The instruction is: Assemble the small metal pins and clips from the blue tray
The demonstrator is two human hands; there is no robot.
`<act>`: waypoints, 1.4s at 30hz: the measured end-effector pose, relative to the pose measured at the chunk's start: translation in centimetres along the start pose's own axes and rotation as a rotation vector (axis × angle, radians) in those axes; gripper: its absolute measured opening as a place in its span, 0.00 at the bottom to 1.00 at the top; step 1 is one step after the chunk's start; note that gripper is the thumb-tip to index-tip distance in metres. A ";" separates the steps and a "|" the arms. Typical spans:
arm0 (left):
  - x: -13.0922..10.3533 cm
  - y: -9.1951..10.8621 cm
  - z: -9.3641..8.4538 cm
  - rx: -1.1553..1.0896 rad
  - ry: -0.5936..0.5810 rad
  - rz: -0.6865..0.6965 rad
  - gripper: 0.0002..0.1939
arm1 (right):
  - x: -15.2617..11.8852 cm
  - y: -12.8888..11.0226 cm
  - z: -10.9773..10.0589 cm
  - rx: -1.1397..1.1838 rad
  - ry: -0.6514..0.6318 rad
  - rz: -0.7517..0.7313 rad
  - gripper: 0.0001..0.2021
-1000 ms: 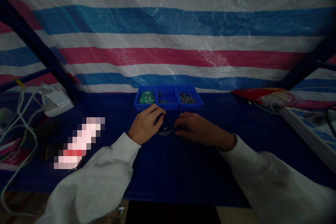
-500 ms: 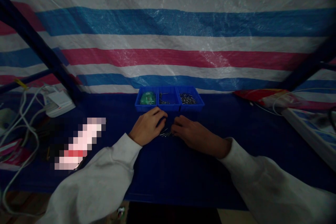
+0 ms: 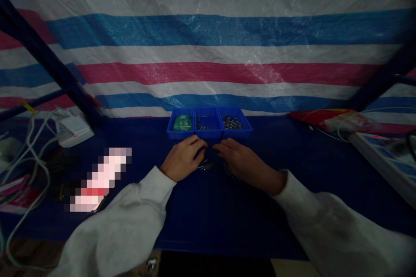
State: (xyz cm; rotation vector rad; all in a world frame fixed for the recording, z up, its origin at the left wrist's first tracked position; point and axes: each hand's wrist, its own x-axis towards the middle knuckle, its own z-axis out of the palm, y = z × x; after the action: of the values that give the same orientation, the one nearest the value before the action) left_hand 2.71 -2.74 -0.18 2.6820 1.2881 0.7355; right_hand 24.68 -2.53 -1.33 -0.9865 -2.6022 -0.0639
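Observation:
My left hand point(image 3: 185, 159) is bent over the dark blue table just in front of the tray, its index finger and thumb curved towards each other. Beside its thumb lies a small group of thin metal pieces point(image 3: 205, 165), like screws or nails. My right hand point(image 3: 245, 163) rests to the right of them, fingers curled down and closed. More metal pieces point(image 3: 229, 170) show partly from under its palm side. What either hand's fingertips hold is hidden. Behind both hands stands a blue three-compartment tray point(image 3: 210, 134).
The tray has a green bundle point(image 3: 182, 123) at left, a few metal pieces point(image 3: 203, 126) in the middle and many point(image 3: 231, 122) at right. A blurred-out phone-like object point(image 3: 100, 179), white cables point(image 3: 29, 147) and a white device point(image 3: 75, 130) lie left. A red bag point(image 3: 325, 117) and a pale box point(image 3: 383, 160) sit right.
My right hand has shifted slightly right, away from the small metal group, and metal pieces now show beneath it. My left hand has stayed nearly still.

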 end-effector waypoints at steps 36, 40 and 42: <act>0.3 1.2 -0.1 -0.402 0.037 0.041 0.05 | 0.8 -2.4 -2.2 0.531 0.274 0.321 0.04; 0.3 1.1 -0.1 -0.390 0.082 0.002 0.05 | 0.8 -2.2 -2.2 0.515 0.266 0.323 0.04; 0.4 1.1 -0.3 -0.377 0.107 -0.005 0.05 | 0.8 -2.0 -2.1 0.494 0.251 0.325 0.03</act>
State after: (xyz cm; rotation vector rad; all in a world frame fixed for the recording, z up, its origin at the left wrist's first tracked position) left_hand 3.55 -3.18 0.49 2.3644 1.0491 1.0187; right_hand 23.44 -3.84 1.04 -1.1077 -2.0541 0.4805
